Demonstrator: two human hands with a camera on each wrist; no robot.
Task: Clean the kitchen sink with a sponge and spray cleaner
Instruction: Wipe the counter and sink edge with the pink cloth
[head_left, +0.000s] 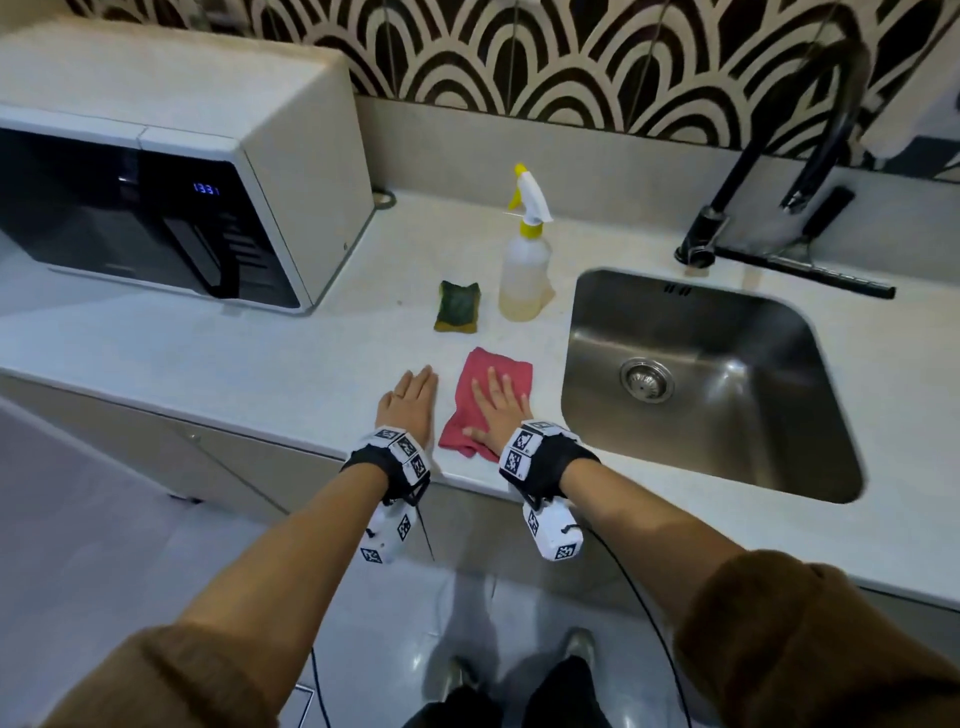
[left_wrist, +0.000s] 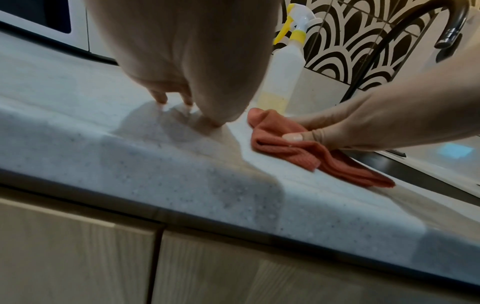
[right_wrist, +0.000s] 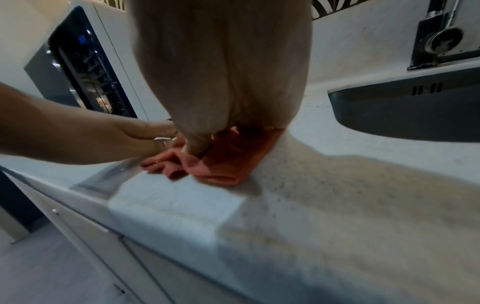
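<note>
A: Both forearms fill the lower half of the head view, and each grip lies flat with fingers straight. My left hand (head_left: 409, 402) rests palm-down on the bare surface (head_left: 260, 364); my right hand (head_left: 497, 405) presses on the red cloth (head_left: 498, 369) at centre frame. Neither clasps anything.

B: Where are the things for the job?

A: Above the hands, toward mid-frame. First the sponge (head_left: 457, 306), just above the left fingertips, green face up, its long axis running up and down the frame with a slight tilt. Just beside it, to its right, stands the spray bottle (head_left: 524, 260), upright, with its nozzle aimed toward the upper left. From the left wrist view the bottle (left_wrist: 281, 70) rises behind the cloth (left_wrist: 298, 148).

B: And the sink?

A: Right of everything: the sink (head_left: 701, 322) is set into the surface, its basin stretching toward the lower right.

B: So which hand goes where?

A: My guess: left hand is nearer the sponge, straight ahead of its fingers. Bottle sits above the right hand, so that grip would reach up-frame over the cloth.
</note>
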